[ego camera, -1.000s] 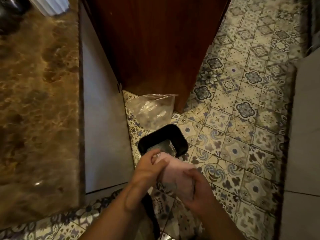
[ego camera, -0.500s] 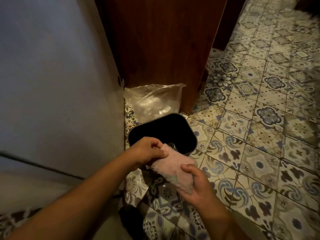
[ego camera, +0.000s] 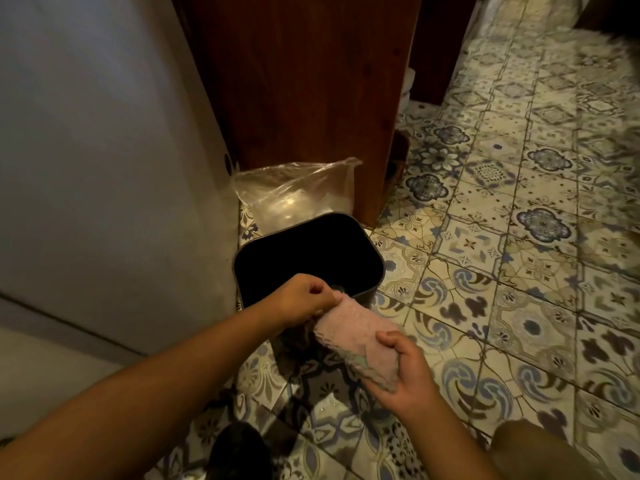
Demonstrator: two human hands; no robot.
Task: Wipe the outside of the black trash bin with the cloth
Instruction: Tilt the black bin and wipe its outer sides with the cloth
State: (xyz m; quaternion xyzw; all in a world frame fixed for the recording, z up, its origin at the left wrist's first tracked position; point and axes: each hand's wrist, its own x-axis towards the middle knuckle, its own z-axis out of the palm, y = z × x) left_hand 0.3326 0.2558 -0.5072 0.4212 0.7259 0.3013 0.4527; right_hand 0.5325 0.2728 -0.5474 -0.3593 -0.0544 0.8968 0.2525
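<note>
While stretched between both hands, folded pink fuzzy cloth [ego camera: 353, 337] just below-right of open black rounded-rectangular plastic trash bin [ego camera: 375, 271], frame centre.
Left hand [ego camera: 304, 299] pinching upper end, right hand [ego camera: 403, 370] clasping lower end; crumpled clear plastic bag [ego camera: 294, 192] behind bin against dark wooden cabinet [ego camera: 304, 81]; patterned blue-and-cream floor tiles [ego camera: 519, 254] right.

The bin [ego camera: 308, 258] interior is too dark; contents perhaps unreadable.
</note>
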